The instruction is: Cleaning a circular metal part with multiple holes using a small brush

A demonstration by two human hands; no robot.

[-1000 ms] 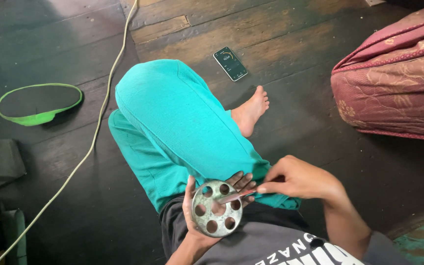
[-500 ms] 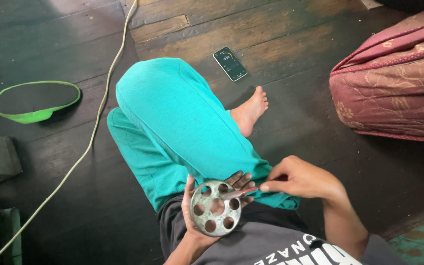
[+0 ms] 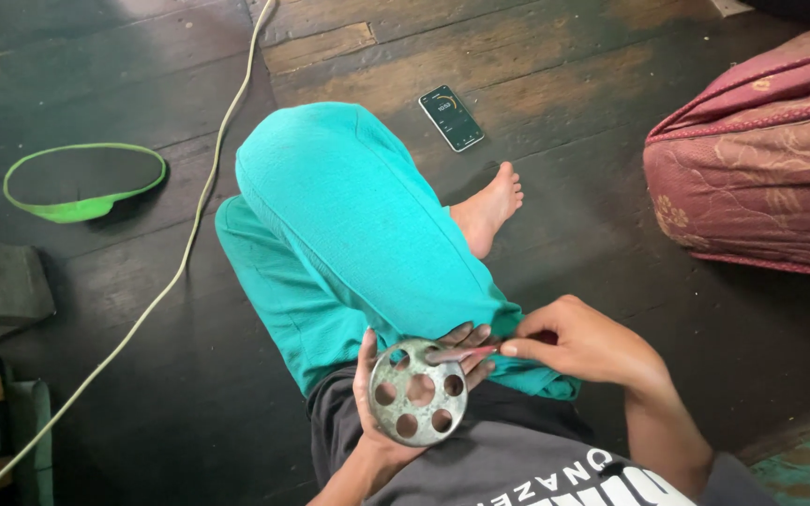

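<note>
The left hand (image 3: 382, 398) cradles a round grey metal disc (image 3: 418, 392) pierced by a ring of holes, thumb hooked over the near-left rim and fingers wrapped behind the far-right edge, so the left grip is closed on the disc and its flat face is tilted up toward the camera; held that way, the holes are open to view and reachable from the front. The disc sits low over the person's lap, just above the dark shirt (image 3: 517, 468) and against the lower edge of the teal trouser leg (image 3: 349, 234), which rises as a bent knee in front. The right hand (image 3: 583, 342) comes in from the right with thumb and forefinger pinched on a thin reddish stick (image 3: 469, 353), so this grip is shut on the stick; its far end lies across the left fingertips at the disc's upper right rim, beside one of the holes. Whether the tip actually enters a hole cannot be told. The pinch looks suited to fine aiming, while the other hand steadies the piece. On the dark wooden floor (image 3: 142, 375) lie a phone (image 3: 452, 118) beyond the knee, a bare foot (image 3: 489, 211), a pale cable (image 3: 189, 253), a green-rimmed hoop (image 3: 82, 180) at left and a maroon quilted cushion (image 3: 761, 178) at right, all well apart from the hands.
</note>
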